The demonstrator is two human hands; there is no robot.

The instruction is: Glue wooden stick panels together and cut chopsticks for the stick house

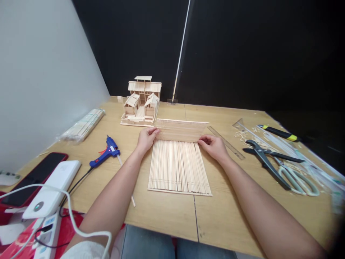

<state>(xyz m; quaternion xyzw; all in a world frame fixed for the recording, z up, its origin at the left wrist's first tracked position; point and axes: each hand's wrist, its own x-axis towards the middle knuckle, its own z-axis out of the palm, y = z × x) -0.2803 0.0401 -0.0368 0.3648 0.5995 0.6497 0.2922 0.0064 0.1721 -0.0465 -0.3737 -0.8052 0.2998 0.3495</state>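
A narrow panel of thin wooden sticks [182, 130], its sticks running crosswise, is pinched at its ends between my two hands. My left hand [147, 138] grips the left end, fingers closed. At the right end, my right hand [214, 145] pinches the lower corner. The panel stands tilted along the far edge of a larger flat mat of wooden sticks [178, 165] on the table; whether they touch all along is hard to make out. Beyond my left hand sits a model house of wooden sticks [141, 102] with several roofs.
On the left lie a blue glue gun [107, 151], bagged sticks [82, 126], a phone [35, 176], a white power bank [52, 189] and a power strip [48, 235]. On the right are a ruler [226, 143], cutting pliers [265, 162], scissors [296, 180], a utility knife [280, 133] and wood scraps.
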